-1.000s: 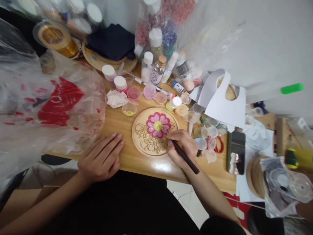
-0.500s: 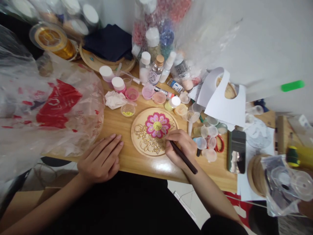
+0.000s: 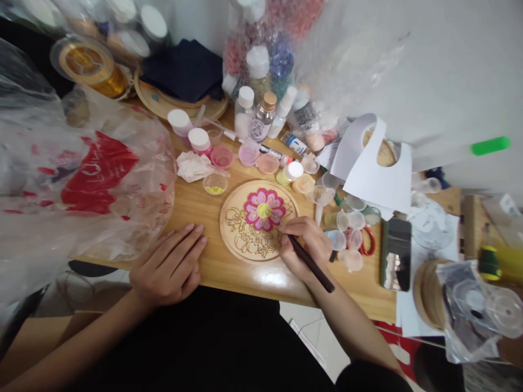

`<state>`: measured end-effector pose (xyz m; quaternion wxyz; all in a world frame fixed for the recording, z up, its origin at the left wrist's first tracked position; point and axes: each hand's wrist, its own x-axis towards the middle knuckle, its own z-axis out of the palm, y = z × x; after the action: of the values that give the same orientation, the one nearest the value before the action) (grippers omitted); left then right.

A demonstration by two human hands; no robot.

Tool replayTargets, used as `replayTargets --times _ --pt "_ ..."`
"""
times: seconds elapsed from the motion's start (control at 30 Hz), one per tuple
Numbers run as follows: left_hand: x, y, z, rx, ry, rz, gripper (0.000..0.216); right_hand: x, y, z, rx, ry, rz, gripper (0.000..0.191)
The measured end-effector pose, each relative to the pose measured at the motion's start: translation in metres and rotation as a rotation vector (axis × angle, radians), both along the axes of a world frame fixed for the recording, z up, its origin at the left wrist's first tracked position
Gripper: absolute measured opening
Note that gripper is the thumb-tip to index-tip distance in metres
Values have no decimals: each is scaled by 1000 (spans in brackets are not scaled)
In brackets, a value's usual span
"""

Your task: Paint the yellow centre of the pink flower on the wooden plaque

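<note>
A round wooden board (image 3: 229,239) lies on the table before me, bearing a pink and magenta flower (image 3: 265,209) with a yellow centre and gold wire outlines (image 3: 253,239) below it. My right hand (image 3: 306,245) rests at the board's right edge, fingers closed around a dark-handled paintbrush (image 3: 311,263). Its tip is near the flower's lower right petal; whether it touches, I cannot tell. Left of the board, my left hand (image 3: 169,267) lies on the wood, fingers stretched out, holding nothing. A small clear cup of yellow paint (image 3: 214,185) stands just above the board's left side.
Several paint pots and cups (image 3: 223,157) line the back of the board. Red-handled scissors (image 3: 368,241), a phone (image 3: 396,253) and white paper (image 3: 378,179) lie to the right. A plastic bag (image 3: 122,185) covers the left side; bottles (image 3: 262,115) stand behind.
My right hand and the paintbrush have shifted slightly right, away from the flower. The left hand stays in place, and the view has moved a little.
</note>
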<state>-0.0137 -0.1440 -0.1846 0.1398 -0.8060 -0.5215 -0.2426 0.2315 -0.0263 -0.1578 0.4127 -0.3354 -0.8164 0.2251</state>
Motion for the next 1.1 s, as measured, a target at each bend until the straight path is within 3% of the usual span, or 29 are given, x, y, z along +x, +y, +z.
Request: replayTargets --times 0.83,1.1 --pt "-1 -2 -3 -5 12 13 55 -1 0 0 -22 -14 67 24" --pt "0 -1 -1 -4 17 5 47 -2 0 -1 3 -1 75 26"
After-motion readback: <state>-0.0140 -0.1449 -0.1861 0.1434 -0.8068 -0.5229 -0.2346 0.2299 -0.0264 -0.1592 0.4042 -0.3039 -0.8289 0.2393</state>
